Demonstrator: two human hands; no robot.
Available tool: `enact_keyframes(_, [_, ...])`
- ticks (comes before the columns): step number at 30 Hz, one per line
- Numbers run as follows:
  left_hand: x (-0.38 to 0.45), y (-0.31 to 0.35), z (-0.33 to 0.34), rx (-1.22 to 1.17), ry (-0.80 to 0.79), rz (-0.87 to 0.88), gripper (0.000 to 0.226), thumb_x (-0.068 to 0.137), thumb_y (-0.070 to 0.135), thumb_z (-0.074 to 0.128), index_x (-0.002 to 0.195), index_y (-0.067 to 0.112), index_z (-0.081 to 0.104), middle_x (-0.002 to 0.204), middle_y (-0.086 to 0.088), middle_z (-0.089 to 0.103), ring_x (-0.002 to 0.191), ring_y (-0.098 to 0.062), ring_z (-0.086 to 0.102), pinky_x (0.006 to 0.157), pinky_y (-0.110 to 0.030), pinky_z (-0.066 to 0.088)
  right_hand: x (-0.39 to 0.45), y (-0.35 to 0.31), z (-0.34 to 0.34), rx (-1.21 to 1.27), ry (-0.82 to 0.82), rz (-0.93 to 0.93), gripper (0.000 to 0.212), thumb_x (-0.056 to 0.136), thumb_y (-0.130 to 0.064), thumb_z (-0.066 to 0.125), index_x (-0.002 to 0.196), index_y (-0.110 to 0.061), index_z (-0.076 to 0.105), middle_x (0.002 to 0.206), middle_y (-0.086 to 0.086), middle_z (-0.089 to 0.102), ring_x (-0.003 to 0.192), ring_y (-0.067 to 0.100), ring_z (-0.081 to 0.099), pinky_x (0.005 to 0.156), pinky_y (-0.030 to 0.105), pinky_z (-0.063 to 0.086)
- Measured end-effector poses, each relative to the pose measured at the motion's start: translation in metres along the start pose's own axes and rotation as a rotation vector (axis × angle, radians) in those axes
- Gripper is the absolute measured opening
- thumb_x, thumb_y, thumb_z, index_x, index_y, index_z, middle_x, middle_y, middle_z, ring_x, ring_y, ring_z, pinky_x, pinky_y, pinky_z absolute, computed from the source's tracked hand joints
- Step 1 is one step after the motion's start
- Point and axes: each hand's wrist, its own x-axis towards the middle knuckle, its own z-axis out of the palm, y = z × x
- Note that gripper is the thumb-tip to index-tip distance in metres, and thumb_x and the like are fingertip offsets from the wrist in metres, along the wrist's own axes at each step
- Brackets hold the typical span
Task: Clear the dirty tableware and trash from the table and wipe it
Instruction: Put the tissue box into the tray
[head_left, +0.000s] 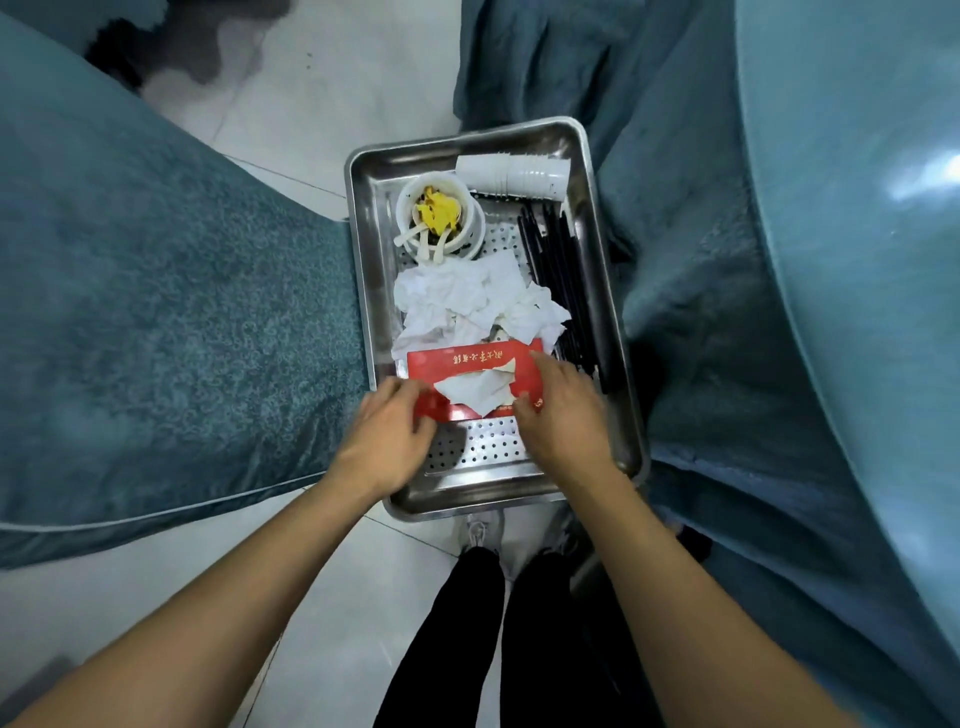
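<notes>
Left hand (392, 434) pinches the near-left corner of the red paper packet (467, 371), fingers curled on it; right hand (563, 410) grips the packet's right end, thumb under, fingers over. Head view only. Packet lies across the near half of the steel tray (605, 291), a torn white scrap (475, 389) on top of it; judged: both hands are settling or flattening the packet so the trash sits low in the tray. Behind it, crumpled white napkins (467, 299) fill the tray's middle. Far-left corner: white bowl (441, 218) with yellow food scraps and white spoons (421, 244) leaning out toward the napkins. Far edge: stack of white cups (511, 176) lying on its side. Right edge: black chopsticks (558, 280) bundled lengthwise, probably so they cannot roll. Tray rests between teal-covered seats, above the tiled floor (332, 88); what supports it is hidden. Round teal-covered worktop (857, 208) at the right, its visible part bare; wiping judged not yet begun.
</notes>
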Motion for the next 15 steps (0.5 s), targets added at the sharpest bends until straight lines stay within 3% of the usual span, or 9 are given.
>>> enact_keyframes(8, [-0.056,0.079,-0.075,0.166,0.151,0.228,0.041,0.101,0.029,0.048,0.140,0.018,0.051,0.138,-0.006,0.050,0.122,-0.028,0.046,0.106,-0.046,0.040,-0.046,-0.057,-0.084,-0.084,0.203,-0.117,0.045,0.095,-0.028,0.053,0.139,-0.018,0.050,0.136,0.003,0.057,0.118,0.028,0.052,0.100,0.044,0.042])
enact_keyframes(15, [-0.088,0.164,-0.125,0.195,0.223,0.413,0.039,0.100,0.029,0.047,0.137,0.021,0.051,0.139,-0.006,0.049,0.127,-0.027,0.044,0.109,-0.046,0.037,-0.080,-0.071,-0.182,-0.068,0.374,-0.090,0.049,0.090,-0.022,0.055,0.138,-0.016,0.052,0.136,0.006,0.057,0.119,0.031,0.051,0.101,0.047,0.039])
